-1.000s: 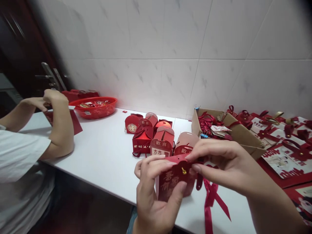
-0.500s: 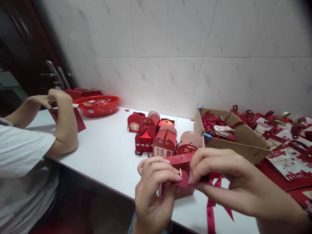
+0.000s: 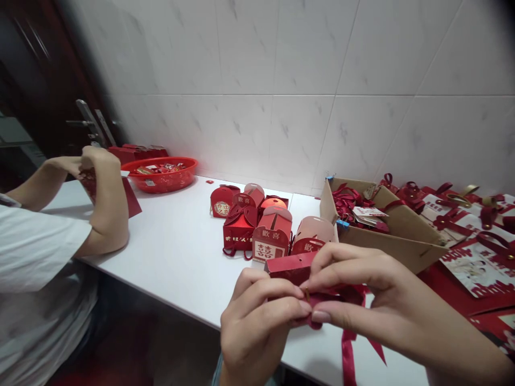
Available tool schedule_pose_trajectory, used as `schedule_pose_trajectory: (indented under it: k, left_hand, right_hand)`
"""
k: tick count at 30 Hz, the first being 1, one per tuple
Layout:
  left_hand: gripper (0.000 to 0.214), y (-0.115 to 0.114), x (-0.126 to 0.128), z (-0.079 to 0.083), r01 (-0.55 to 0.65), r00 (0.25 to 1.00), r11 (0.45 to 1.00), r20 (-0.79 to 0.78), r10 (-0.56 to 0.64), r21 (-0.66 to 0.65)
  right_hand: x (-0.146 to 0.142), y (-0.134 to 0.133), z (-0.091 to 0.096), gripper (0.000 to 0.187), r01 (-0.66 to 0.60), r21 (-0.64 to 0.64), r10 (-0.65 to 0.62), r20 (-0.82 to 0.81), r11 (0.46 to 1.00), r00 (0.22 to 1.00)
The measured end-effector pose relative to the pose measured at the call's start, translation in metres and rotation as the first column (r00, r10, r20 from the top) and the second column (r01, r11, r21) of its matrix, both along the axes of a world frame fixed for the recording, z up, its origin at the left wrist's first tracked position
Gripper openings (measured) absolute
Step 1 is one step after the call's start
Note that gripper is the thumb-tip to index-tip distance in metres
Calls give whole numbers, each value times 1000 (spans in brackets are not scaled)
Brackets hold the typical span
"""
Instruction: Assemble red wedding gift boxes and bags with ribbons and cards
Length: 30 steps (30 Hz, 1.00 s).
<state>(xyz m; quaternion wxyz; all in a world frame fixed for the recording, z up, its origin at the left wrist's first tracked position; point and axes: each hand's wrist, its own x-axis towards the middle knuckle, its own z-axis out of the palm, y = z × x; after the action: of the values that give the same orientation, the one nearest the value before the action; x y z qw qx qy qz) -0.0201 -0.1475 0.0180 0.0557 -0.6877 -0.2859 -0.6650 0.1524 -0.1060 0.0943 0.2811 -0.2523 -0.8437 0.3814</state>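
Note:
Close in front of me, both hands work at a red paper gift box (image 3: 287, 264), whose top edge shows a small hole. My left hand (image 3: 259, 316) is closed, its fingertips pinching dark red material at the near side of the box. From the other side, my right hand (image 3: 358, 289) pinches the same spot between thumb and fingers. Between the fingertips a small gold-coloured pin (image 3: 308, 294) stands out. A dark red ribbon (image 3: 348, 354) hangs down below my right hand. My fingers hide most of the box's near face.
Finished-looking red gift boxes (image 3: 271, 236) stand just beyond my hands. A cardboard box (image 3: 390, 238) of ribbons and red gift bags (image 3: 475, 268) lie to the right. On the left are a red basin (image 3: 161, 182) and a co-worker's arm (image 3: 107, 209) on the white table (image 3: 173, 252).
My fingertips have come closer together around the gold pin, and my left fingers have shifted slightly right. The held box has tilted, showing less of its front. The co-worker's hands moved slightly.

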Motion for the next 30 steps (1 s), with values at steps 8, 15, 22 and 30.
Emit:
schedule_pose_trajectory:
  k: [8,15,22,30]
  left_hand:
    - [26,-1,1,-4,28,997,998,76,-24,-52]
    - [23,-3,0,-5,100,990,985,115,-83,-143]
    - [25,1,1,-10,84,971,991,232,-58,-101]
    - [22,3,8,-12,119,953,978,298,-63,-172]
  right_hand:
    - [-7,-3,-1,22,-36,-39,30,-134,999,991]
    - [-9,-1,-5,17,-76,-50,66,-179,996,982]
    - [-2,4,-1,41,-74,89,83,-98,993,992]
    - [1,10,-5,7,-70,243,97,-103,968,990]
